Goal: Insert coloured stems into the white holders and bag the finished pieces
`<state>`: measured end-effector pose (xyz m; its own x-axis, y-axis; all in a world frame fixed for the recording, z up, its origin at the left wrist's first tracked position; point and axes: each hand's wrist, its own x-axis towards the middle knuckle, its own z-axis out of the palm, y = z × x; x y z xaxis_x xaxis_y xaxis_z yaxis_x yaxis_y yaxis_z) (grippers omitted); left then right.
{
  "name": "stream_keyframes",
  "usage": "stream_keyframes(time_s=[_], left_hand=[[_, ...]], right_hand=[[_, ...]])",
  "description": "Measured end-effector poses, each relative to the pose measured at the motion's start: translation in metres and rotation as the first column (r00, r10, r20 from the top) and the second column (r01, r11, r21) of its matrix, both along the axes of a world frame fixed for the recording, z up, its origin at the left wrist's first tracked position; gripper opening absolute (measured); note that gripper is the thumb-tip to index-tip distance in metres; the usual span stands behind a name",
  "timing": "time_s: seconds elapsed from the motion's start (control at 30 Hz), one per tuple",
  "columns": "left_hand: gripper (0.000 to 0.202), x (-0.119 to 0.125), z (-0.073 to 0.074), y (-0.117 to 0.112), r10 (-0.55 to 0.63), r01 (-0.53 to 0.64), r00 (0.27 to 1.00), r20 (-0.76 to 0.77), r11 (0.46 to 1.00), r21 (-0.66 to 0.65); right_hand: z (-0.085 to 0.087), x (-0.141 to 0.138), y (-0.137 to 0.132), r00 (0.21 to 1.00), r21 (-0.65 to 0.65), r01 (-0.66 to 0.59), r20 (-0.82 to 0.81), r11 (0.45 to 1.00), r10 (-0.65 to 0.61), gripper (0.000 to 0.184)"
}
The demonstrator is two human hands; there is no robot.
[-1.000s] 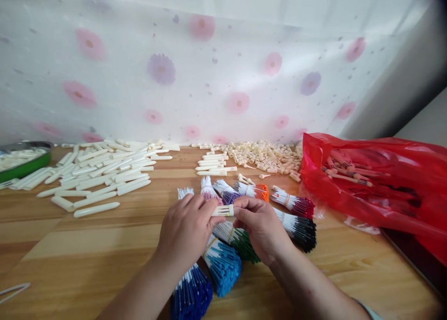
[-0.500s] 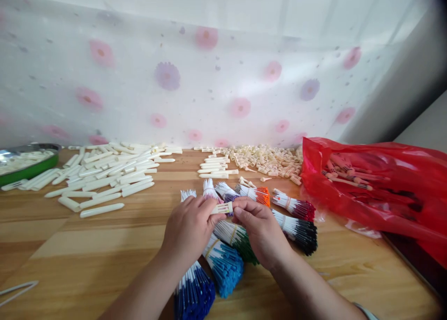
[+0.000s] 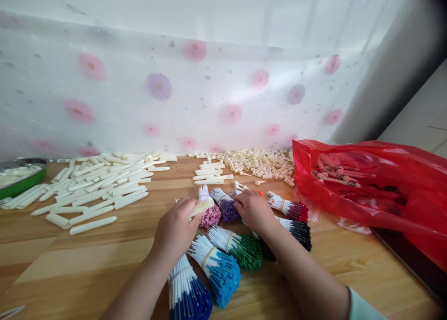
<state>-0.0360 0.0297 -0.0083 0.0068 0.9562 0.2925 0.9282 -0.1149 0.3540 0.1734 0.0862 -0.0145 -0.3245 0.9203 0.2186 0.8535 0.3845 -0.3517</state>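
My left hand (image 3: 176, 229) is closed around a cream pen barrel (image 3: 202, 207), tilted over the bundles of pen refills. Close by are the pink bundle (image 3: 211, 216) and the purple bundle (image 3: 229, 209). My right hand (image 3: 257, 212) reaches over the orange bundle (image 3: 260, 193), mostly covering it, near a few small cream pieces (image 3: 240, 186); its fingertips are hidden. Below the hands lie the green bundle (image 3: 244, 250), light blue bundle (image 3: 220, 269) and dark blue bundle (image 3: 191, 287), banded with their coloured ends fanned out.
Many cream barrels (image 3: 94, 180) are heaped at left beside a green-sided bowl (image 3: 33, 179). Slotted barrels (image 3: 213, 176) and a pile of small cream parts (image 3: 261, 161) lie at the back. Dark red (image 3: 293, 209) and black (image 3: 296, 231) bundles sit near a red plastic bag (image 3: 384, 171).
My right hand has left the barrel and moved up to the orange bundle. The left hand keeps the barrel, now tilted differently. The camera view has shifted slightly.
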Motion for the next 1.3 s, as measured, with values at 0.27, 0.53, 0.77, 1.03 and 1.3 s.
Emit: stream_keyframes(time_s=[0.27, 0.53, 0.77, 1.03, 1.3], left_hand=[[0.032, 0.034, -0.009, 0.005, -0.361, 0.367, 0.907, -0.215, 0.930, -0.014], [0.033, 0.040, -0.014, 0.008, -0.408, 0.394, 0.895, -0.183, 0.913, -0.106], [0.025, 0.040, -0.010, 0.006, -0.419, 0.402, 0.894, -0.159, 0.906, -0.133], [0.023, 0.039, -0.013, 0.007, -0.421, 0.398, 0.892, -0.167, 0.904, -0.154], [0.022, 0.040, -0.010, 0.005, -0.411, 0.386, 0.896, -0.167, 0.908, -0.163]], right_hand=[[0.004, -0.013, -0.001, 0.979, 0.001, 0.046, 0.201, 0.999, -0.046, 0.016], [0.007, -0.018, 0.005, 0.967, -0.009, -0.029, 0.251, 1.000, 0.031, 0.020], [0.009, -0.028, 0.010, 0.959, -0.031, 0.007, 0.283, 0.999, 0.002, 0.020], [0.010, -0.031, 0.010, 0.943, -0.016, 0.055, 0.331, 0.998, -0.047, 0.021], [0.008, -0.029, 0.011, 0.941, 0.004, 0.054, 0.333, 0.999, -0.052, 0.022]])
